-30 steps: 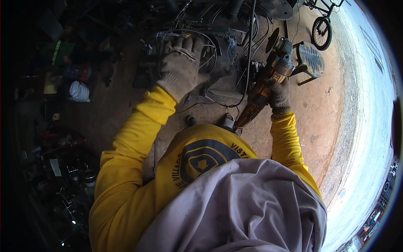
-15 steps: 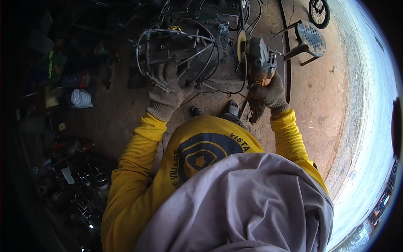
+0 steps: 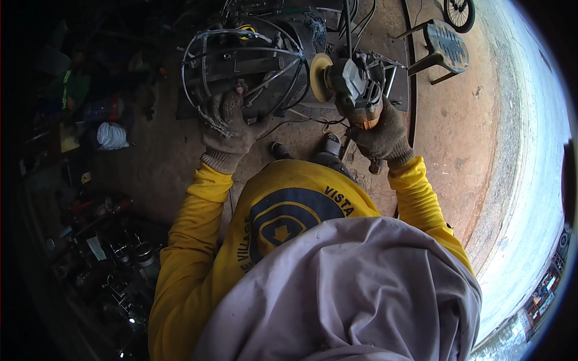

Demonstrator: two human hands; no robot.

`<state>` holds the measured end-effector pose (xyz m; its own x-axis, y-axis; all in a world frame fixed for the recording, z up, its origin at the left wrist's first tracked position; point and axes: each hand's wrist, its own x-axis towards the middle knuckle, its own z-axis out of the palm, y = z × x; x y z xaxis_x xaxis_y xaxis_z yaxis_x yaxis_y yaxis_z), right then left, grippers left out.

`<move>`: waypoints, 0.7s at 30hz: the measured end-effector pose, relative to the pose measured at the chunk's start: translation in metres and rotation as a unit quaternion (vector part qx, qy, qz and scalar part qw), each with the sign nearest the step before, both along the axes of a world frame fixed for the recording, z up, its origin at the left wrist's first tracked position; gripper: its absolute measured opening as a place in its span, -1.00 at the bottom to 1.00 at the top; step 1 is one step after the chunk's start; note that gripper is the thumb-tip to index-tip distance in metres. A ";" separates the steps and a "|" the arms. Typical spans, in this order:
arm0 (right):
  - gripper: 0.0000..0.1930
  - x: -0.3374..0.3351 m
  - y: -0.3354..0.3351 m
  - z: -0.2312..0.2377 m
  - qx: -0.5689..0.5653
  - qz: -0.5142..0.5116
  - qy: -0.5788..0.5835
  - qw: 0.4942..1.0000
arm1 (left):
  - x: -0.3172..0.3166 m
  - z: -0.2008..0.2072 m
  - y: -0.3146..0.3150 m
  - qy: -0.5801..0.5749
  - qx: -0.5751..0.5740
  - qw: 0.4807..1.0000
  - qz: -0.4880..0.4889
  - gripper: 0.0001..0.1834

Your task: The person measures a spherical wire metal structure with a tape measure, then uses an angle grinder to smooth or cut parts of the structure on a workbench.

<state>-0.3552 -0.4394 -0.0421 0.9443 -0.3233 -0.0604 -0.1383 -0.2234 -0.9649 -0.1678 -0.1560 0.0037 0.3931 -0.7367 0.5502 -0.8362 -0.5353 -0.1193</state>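
A domed metal frame (image 3: 205,60) of bent, welded rods stands over the dark work surface in front of me. My left hand (image 3: 227,123), in a grey-brown knit glove, is closed at its near side, gripping a rod that the fingers partly hide. A bare fingertip shows past the glove. My right hand (image 3: 380,133), gloved too, is wrapped round an angle grinder (image 3: 360,90) with a grey head and orange-brown body. Its yellowish disc (image 3: 321,77) faces the frame's right end, where the rods meet, with a small gap between them.
A dark metal work surface (image 3: 295,103) lies under the frame, with rods and scraps at its far side. A cable (image 3: 289,123) runs near my feet. To the right stand a plastic stool (image 3: 444,45) and a wheel (image 3: 459,13). A white bundle (image 3: 112,136) and dim clutter lie left.
My left hand and the frame have shifted slightly left. The grinder has moved left toward the frame and turned, so more of its disc's face shows.
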 end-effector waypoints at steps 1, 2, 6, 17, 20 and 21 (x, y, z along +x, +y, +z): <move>-0.18 0.000 0.000 0.000 -0.010 0.007 -0.006 1.000 | 0.001 -0.001 -0.001 -0.004 -0.020 1.000 -0.008 -0.20; -0.18 -0.001 0.001 0.002 -0.012 0.006 -0.005 1.000 | 0.001 0.000 -0.002 -0.003 -0.022 1.000 -0.009 -0.20; -0.17 0.000 0.008 0.014 0.017 0.011 0.004 1.000 | 0.001 0.002 -0.006 -0.003 -0.018 1.000 -0.020 -0.23; -0.13 0.002 0.003 0.009 -0.020 0.002 -0.012 1.000 | -0.002 0.005 -0.005 0.004 0.001 1.000 -0.013 -0.26; -0.11 0.002 0.001 0.006 -0.068 -0.011 -0.004 0.998 | -0.001 0.005 -0.005 0.007 -0.004 1.000 -0.026 -0.25; -0.15 0.001 0.000 0.007 -0.084 0.000 0.003 0.996 | 0.000 0.003 -0.004 0.014 0.007 1.000 -0.017 -0.18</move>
